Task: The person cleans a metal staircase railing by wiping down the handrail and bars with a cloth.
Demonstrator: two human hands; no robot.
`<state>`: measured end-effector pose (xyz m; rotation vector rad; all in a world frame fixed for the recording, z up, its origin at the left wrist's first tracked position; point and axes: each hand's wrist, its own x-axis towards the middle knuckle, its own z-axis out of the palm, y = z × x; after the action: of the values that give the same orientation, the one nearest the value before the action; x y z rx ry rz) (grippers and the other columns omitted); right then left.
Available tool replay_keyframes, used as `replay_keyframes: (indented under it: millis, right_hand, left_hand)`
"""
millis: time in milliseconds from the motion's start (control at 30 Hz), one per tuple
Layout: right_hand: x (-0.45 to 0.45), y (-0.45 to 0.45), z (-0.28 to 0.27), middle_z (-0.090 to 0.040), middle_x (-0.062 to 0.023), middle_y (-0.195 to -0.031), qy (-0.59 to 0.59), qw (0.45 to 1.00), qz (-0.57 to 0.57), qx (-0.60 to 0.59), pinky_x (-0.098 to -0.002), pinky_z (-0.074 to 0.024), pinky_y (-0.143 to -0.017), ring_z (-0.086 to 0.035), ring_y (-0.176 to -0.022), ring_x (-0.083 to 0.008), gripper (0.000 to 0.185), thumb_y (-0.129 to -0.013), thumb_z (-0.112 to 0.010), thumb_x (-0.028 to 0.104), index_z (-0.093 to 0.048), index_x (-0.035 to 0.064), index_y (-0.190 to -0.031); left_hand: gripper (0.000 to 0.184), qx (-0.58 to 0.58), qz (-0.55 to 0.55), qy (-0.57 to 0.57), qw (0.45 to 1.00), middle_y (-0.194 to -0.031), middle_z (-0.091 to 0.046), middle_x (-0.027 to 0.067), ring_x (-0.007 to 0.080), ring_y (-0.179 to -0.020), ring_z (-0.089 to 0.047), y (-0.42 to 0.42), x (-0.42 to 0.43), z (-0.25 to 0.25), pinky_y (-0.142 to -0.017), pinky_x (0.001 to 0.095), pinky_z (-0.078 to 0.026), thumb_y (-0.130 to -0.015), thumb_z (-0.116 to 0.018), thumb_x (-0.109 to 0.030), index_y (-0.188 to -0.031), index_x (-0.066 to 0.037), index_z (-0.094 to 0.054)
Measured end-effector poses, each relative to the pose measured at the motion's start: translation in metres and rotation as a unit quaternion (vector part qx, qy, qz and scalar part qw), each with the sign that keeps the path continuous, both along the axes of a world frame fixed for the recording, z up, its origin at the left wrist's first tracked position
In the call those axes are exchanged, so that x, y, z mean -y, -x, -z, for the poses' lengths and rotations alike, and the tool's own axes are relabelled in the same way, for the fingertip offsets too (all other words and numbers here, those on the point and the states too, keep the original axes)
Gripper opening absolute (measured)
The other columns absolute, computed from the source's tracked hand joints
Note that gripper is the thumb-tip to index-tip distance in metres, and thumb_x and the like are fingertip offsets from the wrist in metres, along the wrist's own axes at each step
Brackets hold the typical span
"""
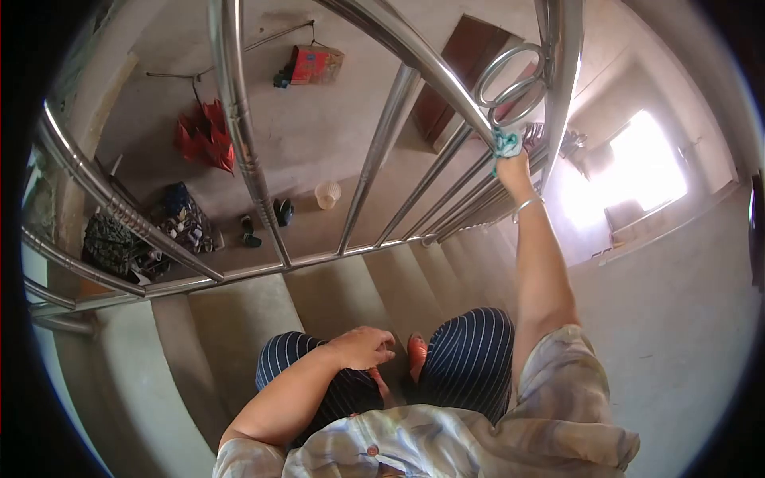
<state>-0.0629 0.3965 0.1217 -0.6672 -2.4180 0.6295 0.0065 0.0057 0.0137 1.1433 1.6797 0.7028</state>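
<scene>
My right hand (514, 169), on an outstretched arm with a bangle at the wrist, is closed around a green-and-white cloth (507, 143). The cloth is pressed against a shiny metal stair rail (446, 76), just below some ring-shaped ornaments (510, 76). Over my left knee, clad in dark striped trousers (279, 358), hangs my left hand (362, 347). Its fingers are loosely bent and slightly apart, with nothing visible in them.
Concrete steps (239, 311) run beneath me, bordered by upright metal bars (374, 163). Beyond the bars are a red folded umbrella (205, 139), a red box (317, 65), dark slippers (283, 211) and a pale round basket-like object (327, 194). Bright light enters through a window (649, 159).
</scene>
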Motion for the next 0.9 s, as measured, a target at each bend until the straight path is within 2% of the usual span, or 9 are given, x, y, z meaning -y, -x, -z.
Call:
replay_keyframes:
  millis: [67, 200, 267, 300, 400, 533, 667, 733, 900]
  right_hand:
    - [-0.04, 0.0, 0.022, -0.053, -0.0215, -0.097, -0.017, 0.994, 0.042, 0.097, -0.041, -0.0384, -0.081, -0.049, -0.094, -0.037, 0.034, -0.068, -0.049, 0.001, -0.048, 0.0038, -0.103]
    - [-0.055, -0.008, 0.048, -0.056, -0.0209, -0.093, -0.141, 0.989, 0.005, -0.044, -0.0404, -0.0424, -0.074, -0.053, -0.088, -0.0371, 0.026, -0.073, -0.047, 0.006, -0.051, 0.0041, -0.098]
    - [-0.039, -0.008, 0.033, -0.056, -0.0162, -0.085, 0.022, 0.999, 0.027, 0.004, -0.0306, -0.0432, -0.069, -0.055, -0.078, -0.0253, 0.035, -0.07, -0.044, -0.005, -0.049, 0.0039, -0.103]
    - [-0.01, -0.012, 0.013, -0.057, -0.011, -0.081, 0.0, 1.0, 0.008, 0.002, -0.0286, -0.0432, -0.066, -0.054, -0.074, -0.0192, 0.031, -0.068, -0.047, -0.004, -0.053, 0.0035, -0.097]
    - [0.06, -0.018, -0.015, -0.057, -0.0138, -0.081, 0.02, 0.985, -0.096, -0.141, -0.0353, -0.0425, -0.068, -0.056, -0.075, -0.028, 0.023, -0.071, -0.052, 0.004, -0.051, 0.0015, -0.094]
    - [0.095, -0.023, -0.025, -0.055, -0.0155, -0.089, 0.073, 0.978, -0.087, -0.173, -0.0342, -0.0406, -0.077, -0.054, -0.085, -0.0278, 0.03, -0.07, -0.05, 0.0, -0.048, -0.0017, -0.1]
    - [0.149, -0.039, -0.013, -0.048, -0.021, -0.104, -0.071, 0.97, -0.134, -0.191, -0.0372, -0.034, -0.088, -0.046, -0.099, -0.0363, 0.04, -0.072, -0.049, 0.001, -0.04, -0.0048, -0.11]
    - [0.183, -0.036, -0.022, -0.049, -0.0196, -0.106, -0.181, 0.94, -0.219, -0.186, -0.0363, -0.0353, -0.087, -0.047, -0.1, -0.034, 0.041, -0.067, -0.054, 0.001, -0.046, -0.0026, -0.107]
    - [0.187, -0.024, -0.02, -0.056, -0.0107, -0.095, -0.058, 0.921, -0.101, -0.373, -0.0303, -0.04, -0.079, -0.054, -0.089, -0.0211, 0.035, -0.066, -0.061, 0.002, -0.051, -0.0014, -0.1]
  left_hand:
    - [0.035, 0.002, 0.003, 0.01, 1.0, -0.092, -0.059, 0.0149, 0.0278, -0.089, -0.056, 0.005, -0.004, 0.0, -0.078, 0.0355, -0.042, -0.078, -0.051, -0.03, -0.104, -0.007, -0.053]
    - [0.034, 0.03, -0.032, -0.035, 0.998, -0.088, -0.06, 0.0141, 0.0281, -0.087, -0.056, 0.007, -0.008, 0.002, -0.077, 0.036, -0.042, -0.078, -0.051, -0.03, -0.103, -0.007, -0.053]
    - [0.035, 0.045, -0.029, 0.005, 0.999, -0.093, -0.059, 0.0144, 0.0287, -0.088, -0.056, 0.009, -0.009, -0.011, -0.077, 0.0372, -0.042, -0.078, -0.05, -0.03, -0.104, -0.007, -0.053]
    - [0.035, 0.047, -0.028, 0.006, 0.998, -0.093, -0.059, 0.0144, 0.0287, -0.088, -0.056, 0.008, -0.009, -0.007, -0.077, 0.0372, -0.042, -0.078, -0.05, -0.03, -0.104, -0.007, -0.053]
    - [0.036, 0.016, 0.013, -0.027, 0.999, -0.096, -0.058, 0.0142, 0.0295, -0.09, -0.055, 0.004, -0.01, 0.001, -0.079, 0.038, -0.041, -0.078, -0.05, -0.032, -0.106, -0.009, -0.052]
    - [0.036, 0.02, 0.002, -0.004, 1.0, -0.094, -0.059, 0.0139, 0.0302, -0.089, -0.055, 0.003, -0.01, -0.004, -0.078, 0.0382, -0.042, -0.078, -0.05, -0.033, -0.105, -0.009, -0.053]
    - [0.037, 0.035, -0.01, 0.001, 0.999, -0.092, -0.059, 0.0139, 0.0292, -0.088, -0.056, 0.004, -0.008, -0.003, -0.077, 0.0378, -0.042, -0.077, -0.051, -0.033, -0.104, -0.007, -0.053]
    - [0.036, 0.004, -0.005, -0.021, 1.0, -0.093, -0.059, 0.014, 0.0284, -0.088, -0.056, 0.003, -0.007, 0.013, -0.077, 0.0373, -0.042, -0.077, -0.05, -0.032, -0.103, -0.007, -0.053]
    - [0.036, -0.042, -0.045, -0.026, 0.998, -0.093, -0.058, 0.0153, 0.0302, -0.089, -0.055, 0.004, 0.003, 0.021, -0.079, 0.0377, -0.042, -0.078, -0.05, -0.032, -0.102, -0.006, -0.053]
